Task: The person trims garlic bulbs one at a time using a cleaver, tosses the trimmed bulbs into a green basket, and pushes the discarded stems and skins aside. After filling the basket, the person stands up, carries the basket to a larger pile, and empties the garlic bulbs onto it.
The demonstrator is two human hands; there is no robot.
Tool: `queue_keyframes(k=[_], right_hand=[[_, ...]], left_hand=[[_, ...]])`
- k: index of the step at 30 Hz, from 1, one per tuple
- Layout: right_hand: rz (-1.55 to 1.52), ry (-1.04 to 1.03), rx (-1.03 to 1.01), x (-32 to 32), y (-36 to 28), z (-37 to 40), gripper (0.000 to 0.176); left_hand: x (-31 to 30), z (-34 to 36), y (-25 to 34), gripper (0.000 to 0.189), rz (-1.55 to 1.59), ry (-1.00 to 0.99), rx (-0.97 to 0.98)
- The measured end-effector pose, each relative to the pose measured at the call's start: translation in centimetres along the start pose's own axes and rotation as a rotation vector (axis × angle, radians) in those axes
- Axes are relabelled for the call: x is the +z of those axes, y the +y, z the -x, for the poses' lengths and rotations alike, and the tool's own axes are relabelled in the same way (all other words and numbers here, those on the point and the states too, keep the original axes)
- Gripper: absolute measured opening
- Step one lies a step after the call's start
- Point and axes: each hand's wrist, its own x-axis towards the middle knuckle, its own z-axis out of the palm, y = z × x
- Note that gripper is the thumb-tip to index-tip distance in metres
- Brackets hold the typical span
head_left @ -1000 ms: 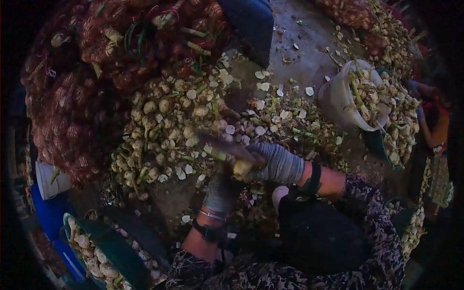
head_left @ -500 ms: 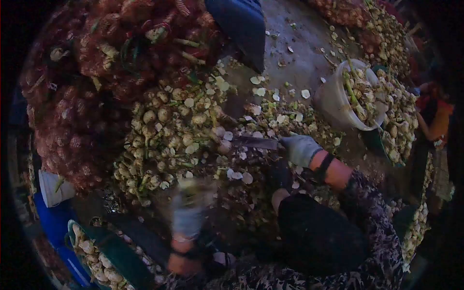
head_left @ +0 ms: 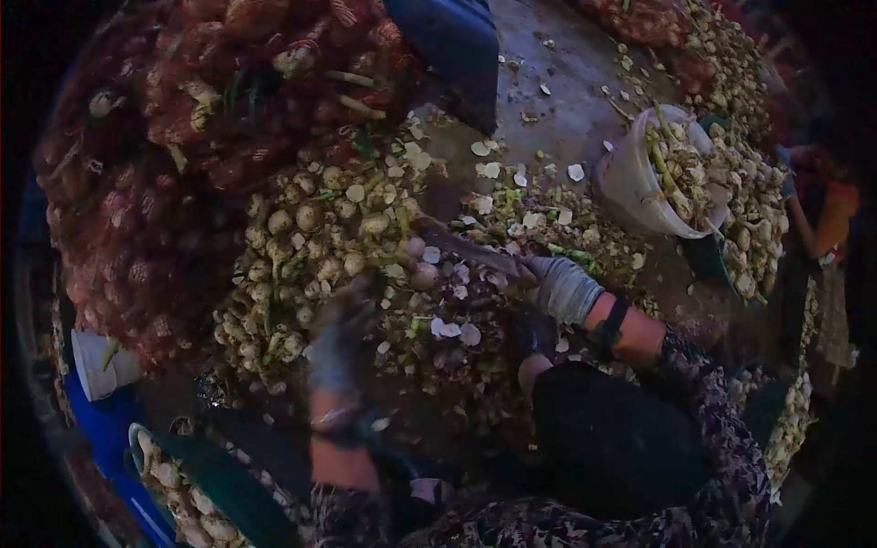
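My right hand, in a pale work glove, is closed round a broad-bladed knife. The blade points left over cut white slices and scraps. My left hand, also gloved, is smeared by motion at the near edge of a heap of pale garlic bulbs. Its fingers cannot be made out, nor whether it holds anything. Beneath the blade and between my hands lie peel, slices and bits of green stem.
Red mesh sacks of bulbs rise at the left. A white bucket with stems and bulbs leans at the right. A green tub of bulbs stands lower left, near a small white bucket. Another person is at far right.
My left hand has moved up and slightly left toward the heap; the pale thing blurred at its fingers no longer shows. The knife has tilted, its tip now higher than its handle end.
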Motion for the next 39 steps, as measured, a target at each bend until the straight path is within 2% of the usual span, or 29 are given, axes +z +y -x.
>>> queue_keyframes(k=[1, 3, 4, 5, 6, 7, 8, 10, 11, 13, 14, 16, 17, 19, 20, 22, 23, 24, 26, 27, 28, 30, 32, 33, 34, 36, 37, 38, 39], right_hand=[[-0.069, 0.035, -0.015, 0.1, 0.0, 0.2, 0.027], [-0.001, -0.019, 0.056, 0.1, 1.0, 0.2, 0.025], [0.067, -0.073, 0.109, 0.0, 1.4, 0.4, 0.022], [0.071, -0.070, 0.118, 0.4, 2.2, 0.4, 0.022], [0.005, -0.031, 0.042, 1.1, 3.2, 0.4, 0.022], [-0.061, 0.007, -0.036, 1.4, 3.8, 0.4, 0.023], [-0.057, 0.009, -0.033, 1.2, 3.7, 0.3, 0.023], [-0.023, -0.055, 0.036, 0.8, 2.8, 0.0, 0.023], [-0.027, -0.051, 0.035, 0.5, 2.5, -0.1, 0.023], [-0.005, -0.061, -0.050, 0.0, 2.0, -0.1, 0.023], [-0.011, -0.058, -0.048, -0.4, 1.6, 0.0, 0.023], [0.026, -0.108, -0.088, -0.7, 0.6, 0.2, 0.028], [0.024, -0.107, -0.092, -0.4, 0.3, 0.1, 0.028], [0.031, -0.104, -0.142, 0.3, -0.4, -0.1, 0.025], [0.030, -0.100, -0.149, 0.4, -0.7, 0.0, 0.025], [-0.084, -0.100, -0.299, 0.5, -1.2, 0.3, 0.026], [-0.088, -0.098, -0.295, 0.1, -2.3, 0.7, 0.026], [-0.050, -0.155, -0.345, -0.8, -4.1, 1.1, 0.028], [-0.015, -0.216, -0.385, -1.0, -5.1, 1.2, 0.031], [0.058, -0.270, -0.367, -0.8, -4.9, 1.1, 0.032], [0.130, -0.321, -0.350, -0.5, -4.6, 0.9, 0.034], [0.026, -0.253, -0.289, 0.8, -0.7, 0.7, 0.035], [0.074, -0.306, 0.034, -0.1, 0.0, 0.1, 0.035], [-0.034, -0.316, 0.045, -0.2, -0.4, 0.4, 0.044], [-0.048, -0.331, 0.060, 0.3, -1.2, 1.2, 0.044], [-0.320, -0.131, -0.023, -0.3, -5.2, 1.0, 0.052], [-0.318, -0.126, -0.014, -0.1, -6.1, 0.2, 0.052], [-0.342, -0.139, -0.140, 0.2, -6.7, -0.7, 0.052], [-0.368, -0.157, -0.269, 0.4, -6.9, -1.3, 0.052]], left_hand=[[-3.2, -7.2, -8.4, 0.040, -0.563, -0.068, 0.200], [2.0, -13.7, -15.8, 0.048, -0.373, -0.184, 0.464], [3.2, -15.2, -16.8, 0.048, -0.370, -0.194, 0.458], [4.2, -16.5, -17.5, 0.049, -0.415, -0.063, 0.325], [5.5, -17.2, -17.8, 0.052, -0.458, 0.068, 0.189], [7.9, -14.9, -14.5, 0.062, -1.230, 0.374, 0.092], [7.9, -15.4, -14.6, 0.062, -1.227, 0.370, 0.094], [6.4, -16.8, -15.0, 0.065, -1.266, 0.194, -0.031], [5.9, -16.2, -14.1, 0.065, -1.270, 0.195, -0.027], [5.1, -12.8, -11.2, 0.056, -0.502, -0.050, -0.188], [4.7, -11.5, -10.7, 0.056, -0.509, -0.052, -0.188], [3.5, -8.8, -9.7, 0.043, 0.450, -0.304, -0.245], [3.6, -7.1, -8.6, 0.043, 0.448, -0.301, -0.241], [4.1, -4.0, -6.5, 0.047, 0.546, -0.438, -0.216], [3.5, -3.4, -6.7, 0.047, 0.543, -0.439, -0.209], [2.2, -2.6, -7.9, 0.034, -0.062, -0.459, 0.040], [-0.3, -4.1, -9.6, 0.041, -0.462, -0.480, 0.052], [-1.0, -4.4, -9.0, 0.041, -0.465, -0.484, 0.045], [-1.5, -4.7, -8.7, 0.032, -0.687, -1.035, -0.013], [-0.8, -3.3, -8.2, 0.032, -0.684, -1.038, -0.018], [-0.1, -1.2, -7.8, 0.032, -0.754, -0.878, 0.066], [1.6, 2.4, -5.7, 0.033, -0.878, -0.541, 0.247], [2.2, 3.1, -4.0, 0.036, -0.821, -0.564, 0.261], [2.1, 3.5, -4.1, 0.038, -0.768, -0.609, 0.246], [2.0, 3.6, -4.6, 0.038, -0.772, -0.616, 0.220], [3.3, 2.3, -5.1, 0.054, -1.163, -0.570, 0.248], [4.1, 2.7, -5.1, 0.061, -1.021, -0.573, 0.246], [4.7, 2.5, -5.3, 0.061, -1.019, -0.583, 0.245], [4.9, 2.1, -5.5, 0.066, -0.851, -0.626, 0.416]])
